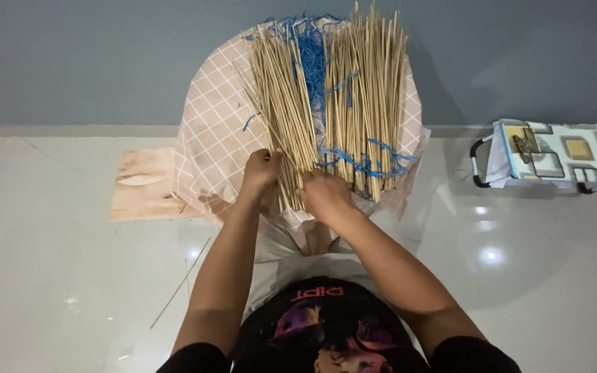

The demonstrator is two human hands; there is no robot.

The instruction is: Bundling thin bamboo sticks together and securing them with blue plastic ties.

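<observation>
A big fan of thin pale sticks lies on a pink cloth with a white grid, spreading toward the wall. Blue plastic twine runs through the sticks and loops near their lower ends. My left hand grips the near ends of the left bunch. My right hand is closed on the near ends of the sticks beside it. The two hands sit close together at the base of the fan.
A flat wooden board lies on the white tiled floor left of the cloth. A patterned box with a black handle stands at the right by the grey wall. One loose stick lies on the floor at lower left.
</observation>
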